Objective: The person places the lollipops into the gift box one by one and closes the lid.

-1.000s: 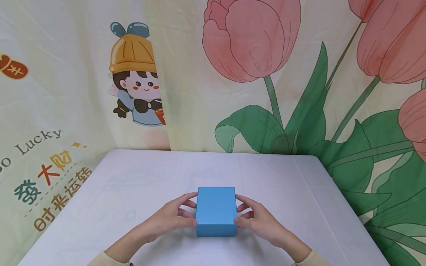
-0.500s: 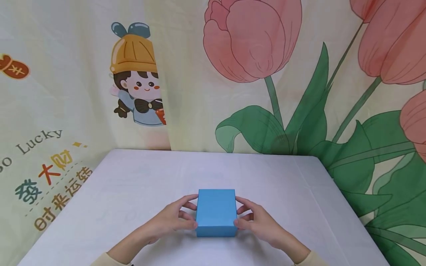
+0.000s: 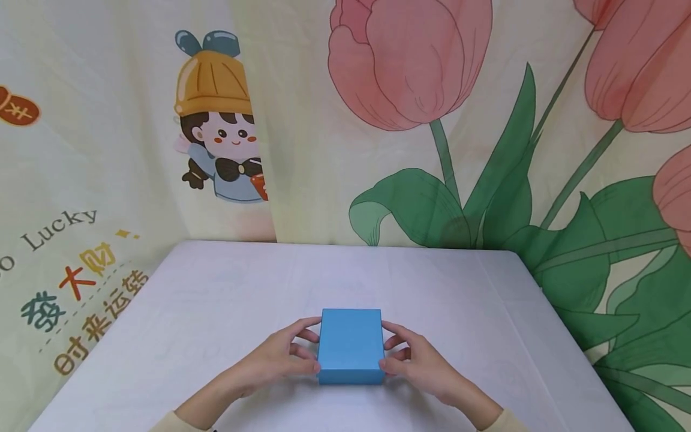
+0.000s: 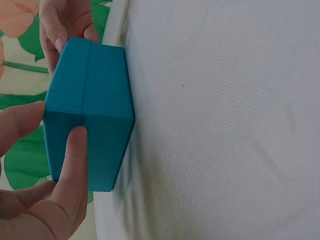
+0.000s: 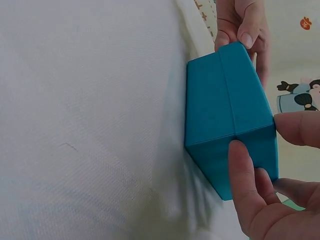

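Observation:
A small blue box with a smooth square top stands on the table in front of the person. My left hand holds its lid from the left side, with thumb and fingertips on it. From the opposite side my right hand grips the same lid in a mirrored hold. A thin seam runs around the box between the lid and the base in both wrist views. In the right wrist view, one fingertip lies right at this seam. The inside of the box is hidden.
A white cloth covers the table. Behind it hangs a curtain printed with pink tulips, green leaves, a cartoon child and lettering. Beige sleeves show at the bottom edge of the head view.
The lid has sunk slightly, both hands moving down with it, and the front face of the box looks shorter. The bottom edge of the box has stayed in place.

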{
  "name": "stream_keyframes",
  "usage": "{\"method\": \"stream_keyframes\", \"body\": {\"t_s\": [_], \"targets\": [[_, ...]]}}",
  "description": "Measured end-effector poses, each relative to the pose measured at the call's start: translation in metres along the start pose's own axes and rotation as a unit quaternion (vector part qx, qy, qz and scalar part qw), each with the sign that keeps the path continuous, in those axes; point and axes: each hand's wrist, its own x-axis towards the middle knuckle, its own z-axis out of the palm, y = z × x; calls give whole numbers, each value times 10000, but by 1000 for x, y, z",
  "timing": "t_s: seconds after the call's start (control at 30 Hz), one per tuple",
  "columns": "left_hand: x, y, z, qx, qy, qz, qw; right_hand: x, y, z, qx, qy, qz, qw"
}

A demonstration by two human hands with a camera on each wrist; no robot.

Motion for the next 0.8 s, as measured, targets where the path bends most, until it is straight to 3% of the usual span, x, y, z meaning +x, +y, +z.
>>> {"method": "stream_keyframes", "body": {"t_s": [0.53, 0.8], "targets": [[2, -1, -2, -137, -269, 71, 9995, -6, -2, 0, -270, 2, -43, 9996], [-4, -1, -13, 249, -198, 122, 9994, -5, 1, -8, -404, -208, -84, 9989]]}}
